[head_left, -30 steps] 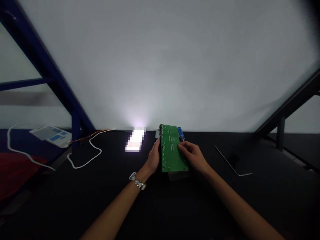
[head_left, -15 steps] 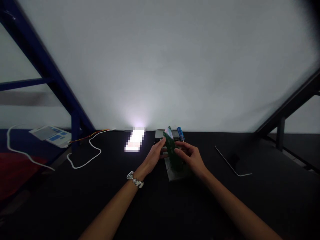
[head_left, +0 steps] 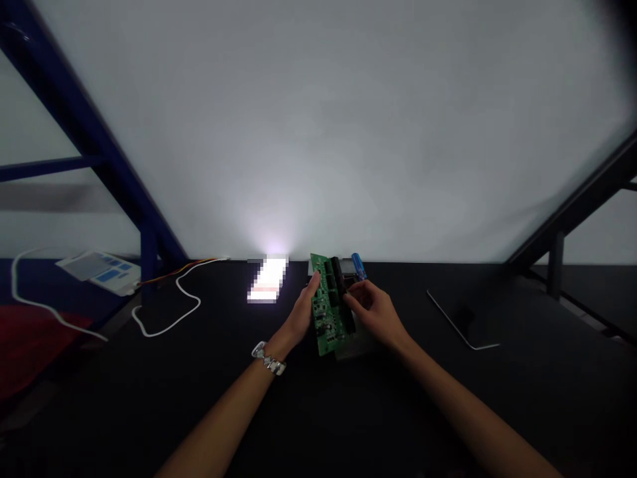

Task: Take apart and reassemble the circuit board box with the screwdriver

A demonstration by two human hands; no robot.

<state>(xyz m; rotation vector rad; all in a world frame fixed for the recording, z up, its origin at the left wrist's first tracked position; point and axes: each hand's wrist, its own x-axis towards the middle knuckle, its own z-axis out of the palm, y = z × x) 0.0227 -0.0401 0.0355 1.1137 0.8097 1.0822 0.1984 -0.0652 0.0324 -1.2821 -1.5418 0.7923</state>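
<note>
A green circuit board (head_left: 323, 325) with small parts and black blocks stands tilted between my hands, its component side facing up and left. My left hand (head_left: 301, 312) grips its left edge, thumb on the face and the other fingers hidden behind. With fingers bent together, my right hand (head_left: 375, 312) pinches the dark strip along the board's right side. Behind and under the board lies a grey metal plate (head_left: 355, 348), mostly covered. A blue-handled tool (head_left: 358, 265) rests just beyond my right hand.
A bright pixelated panel (head_left: 269, 279) glows at the back left. White cable (head_left: 199, 302) curls beside it. Printed cards (head_left: 107, 272) lie far left near a blue frame (head_left: 122, 172). An L-shaped metal rod (head_left: 458, 328) lies right on the black table (head_left: 298, 425).
The board has turned from its plain green side to show its component side, and it now sits further left. Both hands have shifted slightly with it.
</note>
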